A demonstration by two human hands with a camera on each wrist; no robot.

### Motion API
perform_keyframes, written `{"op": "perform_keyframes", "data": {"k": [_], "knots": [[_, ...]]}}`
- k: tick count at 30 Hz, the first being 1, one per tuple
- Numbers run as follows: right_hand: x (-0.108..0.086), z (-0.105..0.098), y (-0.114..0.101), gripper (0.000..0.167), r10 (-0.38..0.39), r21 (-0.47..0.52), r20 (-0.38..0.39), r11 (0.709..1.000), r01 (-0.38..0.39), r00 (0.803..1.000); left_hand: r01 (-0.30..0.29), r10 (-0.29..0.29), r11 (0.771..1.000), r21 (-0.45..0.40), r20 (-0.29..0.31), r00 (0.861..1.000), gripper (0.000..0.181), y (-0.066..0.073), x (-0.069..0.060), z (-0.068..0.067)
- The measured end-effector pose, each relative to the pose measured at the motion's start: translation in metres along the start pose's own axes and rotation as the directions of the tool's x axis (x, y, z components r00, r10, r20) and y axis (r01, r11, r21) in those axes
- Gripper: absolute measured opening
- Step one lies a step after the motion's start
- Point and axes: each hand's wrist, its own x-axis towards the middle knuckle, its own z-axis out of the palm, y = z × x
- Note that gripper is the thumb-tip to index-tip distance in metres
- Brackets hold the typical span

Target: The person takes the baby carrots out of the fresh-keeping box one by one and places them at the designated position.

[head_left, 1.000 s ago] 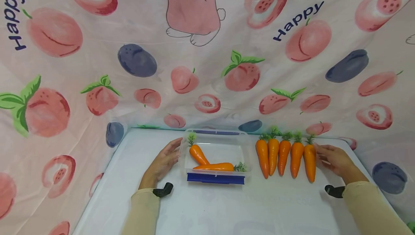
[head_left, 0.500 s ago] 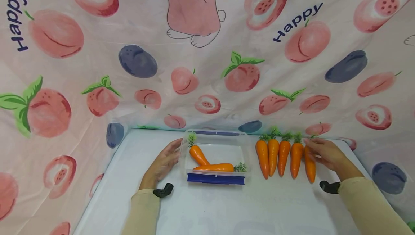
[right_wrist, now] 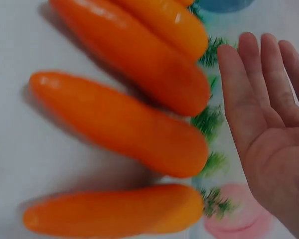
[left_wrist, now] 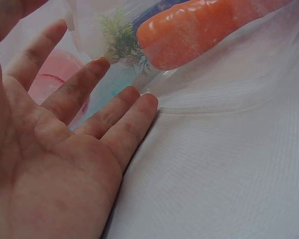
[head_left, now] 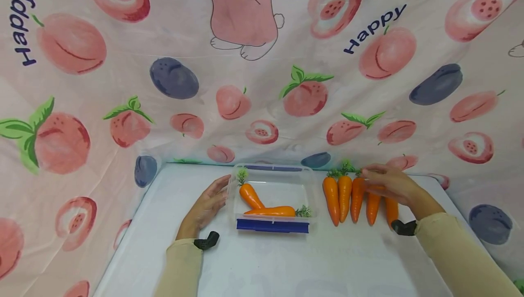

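A clear plastic box [head_left: 272, 226] with blue latches stands mid-table. In it lie two carrots: one slanted carrot [head_left: 250, 196] at the left and another carrot [head_left: 270, 211] along the front. My left hand [head_left: 208, 204] is at the box's left wall, its fingers straight; in the left wrist view a carrot [left_wrist: 199, 32] shows through the plastic. To the right of the box, several carrots form a row, starting with the leftmost carrot [head_left: 331, 201]. Over the row's right part is my right hand [head_left: 390, 183], partly hiding those carrots. The right wrist view shows its fingers [right_wrist: 231, 84] extended and holding nothing, beside the leafy tops.
The white table [head_left: 311, 265] extends in front of the box and the carrots. Behind it hangs a fruit-printed cloth [head_left: 262, 92], which meets the table's back edge. A black wrist camera [head_left: 207, 240] sits on the left wrist, a second black camera [head_left: 404, 228] on the right.
From the row's right end, my right hand has moved left over the carrots, covering the tops of the rightmost ones. The left hand, the box and the carrots have stayed in place.
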Motion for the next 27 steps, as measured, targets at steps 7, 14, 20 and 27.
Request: {"op": "perform_keyframes", "data": {"k": [7,14,20,27], "knots": [[0.004,0.017,-0.027,0.073,-0.021,-0.021,0.105,1.000,0.023,0.994,-0.003,0.003,1.000,0.000,0.000,1.000,0.058,0.000,0.000,0.000],[0.012,0.035,-0.049,0.062,-0.029,0.010,0.207,1.000,0.028,0.978,0.006,-0.006,1.000,-0.002,-0.009,1.000,0.058,0.001,0.000,0.001],[0.021,0.050,-0.068,0.059,-0.037,-0.003,0.270,0.999,0.039,0.962,0.007,-0.007,1.000,-0.007,-0.010,1.000,0.058,0.000,0.000,0.000],[0.033,0.073,-0.085,0.056,-0.020,-0.037,0.334,0.999,0.034,0.942,0.014,-0.014,1.000,-0.005,-0.016,1.000,0.059,0.001,0.000,0.001]]}}
